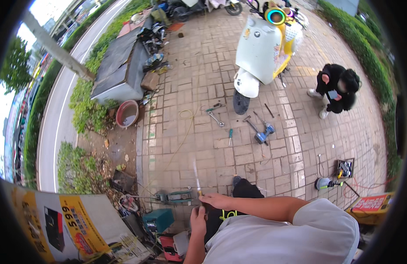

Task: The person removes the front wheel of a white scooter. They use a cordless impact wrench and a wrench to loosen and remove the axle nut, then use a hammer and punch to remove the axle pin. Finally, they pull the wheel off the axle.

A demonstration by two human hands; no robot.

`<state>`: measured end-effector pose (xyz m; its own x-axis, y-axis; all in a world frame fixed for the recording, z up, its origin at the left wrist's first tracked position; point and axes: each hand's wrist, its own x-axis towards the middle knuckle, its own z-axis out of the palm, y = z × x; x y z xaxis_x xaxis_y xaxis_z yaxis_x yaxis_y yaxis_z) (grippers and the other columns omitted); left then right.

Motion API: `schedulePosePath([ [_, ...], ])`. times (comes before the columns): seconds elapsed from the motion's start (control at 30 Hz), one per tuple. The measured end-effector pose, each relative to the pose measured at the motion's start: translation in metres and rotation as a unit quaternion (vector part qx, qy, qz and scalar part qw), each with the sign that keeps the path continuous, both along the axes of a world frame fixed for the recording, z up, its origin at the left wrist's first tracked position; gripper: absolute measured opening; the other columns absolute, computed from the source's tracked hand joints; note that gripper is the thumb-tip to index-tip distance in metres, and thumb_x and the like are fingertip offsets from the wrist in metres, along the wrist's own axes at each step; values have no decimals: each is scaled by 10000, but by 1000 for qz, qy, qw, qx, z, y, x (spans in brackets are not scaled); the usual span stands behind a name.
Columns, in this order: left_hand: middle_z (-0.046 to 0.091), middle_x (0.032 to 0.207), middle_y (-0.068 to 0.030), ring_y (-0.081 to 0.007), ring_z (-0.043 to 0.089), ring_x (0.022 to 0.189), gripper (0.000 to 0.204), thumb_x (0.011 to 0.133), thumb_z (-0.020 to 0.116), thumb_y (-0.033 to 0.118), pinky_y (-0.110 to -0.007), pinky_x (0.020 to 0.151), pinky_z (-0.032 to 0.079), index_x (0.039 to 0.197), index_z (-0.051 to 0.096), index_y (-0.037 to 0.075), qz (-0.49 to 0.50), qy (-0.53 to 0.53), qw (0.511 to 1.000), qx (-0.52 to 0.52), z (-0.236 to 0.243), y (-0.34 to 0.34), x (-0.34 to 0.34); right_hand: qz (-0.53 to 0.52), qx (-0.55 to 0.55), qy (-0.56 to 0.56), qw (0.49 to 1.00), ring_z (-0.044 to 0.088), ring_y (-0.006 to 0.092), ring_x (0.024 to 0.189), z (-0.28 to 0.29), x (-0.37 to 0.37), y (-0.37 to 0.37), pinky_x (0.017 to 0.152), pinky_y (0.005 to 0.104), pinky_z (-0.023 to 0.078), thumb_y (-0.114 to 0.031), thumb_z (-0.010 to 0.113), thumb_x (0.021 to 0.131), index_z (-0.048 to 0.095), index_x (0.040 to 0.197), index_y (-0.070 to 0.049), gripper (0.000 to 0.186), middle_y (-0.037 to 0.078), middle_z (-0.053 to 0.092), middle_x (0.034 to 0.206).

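My right hand (pixel 217 201) reaches across from the right, its fingers closed round a slim nozzle with a brass-coloured end (pixel 200 192). A thin whitish streak (pixel 196 174), which looks like a jet of water, runs from that tip away over the paving. Just below and nearer, my left hand (pixel 198 220) is closed, its fingertips by a dark part close to my right hand; what it grips is mostly hidden. Left of my hands, a green floor jack (pixel 179 197) lies low on the bricks. A thin yellow hose (pixel 172 160) winds over the ground ahead.
A white and yellow scooter (pixel 258 53) stands ahead. On the paving lie a blue power tool (pixel 264 133), a green-handled screwdriver (pixel 230 137) and a wrench (pixel 216 118). A person (pixel 339 88) holds a phone at right. Nearby are a basin (pixel 127 113), teal box (pixel 158 221) and toolbox (pixel 344 168).
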<state>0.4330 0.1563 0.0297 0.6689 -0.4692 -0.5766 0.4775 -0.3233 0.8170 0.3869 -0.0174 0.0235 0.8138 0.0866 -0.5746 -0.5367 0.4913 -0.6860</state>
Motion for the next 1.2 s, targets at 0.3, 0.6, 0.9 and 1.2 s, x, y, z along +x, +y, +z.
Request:
schedulePosePath([
  [0.3,699,1066,-191,-248,678,971,497,940,646,354,-354,884,517,1266,588,-16,-484,-125,855,138,-20,-305,116,-529,-76,198,821,592,193,535,-101,-58,-206,445,349,455,-307,562,983,579,957,17,325,118,629,776],
  [0.6,623,1245,-243,-287,613,1143,817,842,757,400,-367,968,475,1391,414,-97,-581,-88,795,147,-238,-604,187,-574,-123,405,701,640,266,580,-273,-81,-353,526,398,488,-275,577,867,614,903,31,310,190,640,734],
  [0.9,378,1502,-210,-310,458,1314,1067,792,831,367,-398,1095,380,1503,176,-86,-481,-189,848,115,-526,-803,128,-634,-260,322,653,635,415,971,-546,8,-510,854,446,497,-255,625,829,622,1203,-32,435,255,667,1020],
  [1.2,513,1364,-126,-225,525,1209,750,795,808,195,-360,1050,420,1389,411,-33,-521,-127,834,-131,-626,-868,179,-724,-199,74,656,641,297,885,-701,63,-540,824,360,498,-212,633,858,597,1237,17,444,204,665,994],
])
